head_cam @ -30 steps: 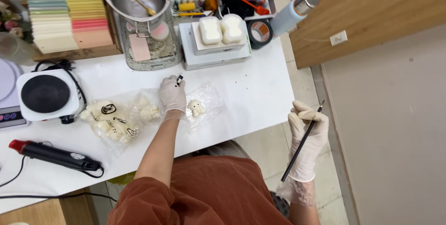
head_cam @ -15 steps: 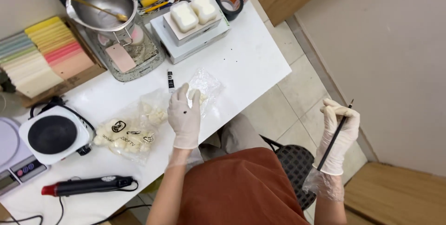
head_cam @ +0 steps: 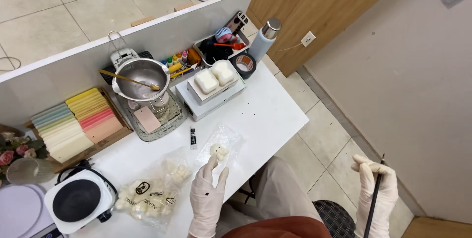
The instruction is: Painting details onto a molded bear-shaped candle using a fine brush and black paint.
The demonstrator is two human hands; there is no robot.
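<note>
Now your left hand (head_cam: 208, 196) has slid back, fingers spread flat beside the small white figure (head_cam: 218, 152); your right hand's (head_cam: 377, 194) grip stays closed around the brush (head_cam: 373, 201), off the table (head_cam: 265, 115).

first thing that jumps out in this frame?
The gloved left hand at the table's near edge, fingertips on a small white figure lying on clear plastic. Off the table to the right, the gloved right hand grips a thin brush upright. At the back left, a steel bowl with a spoon.
</note>
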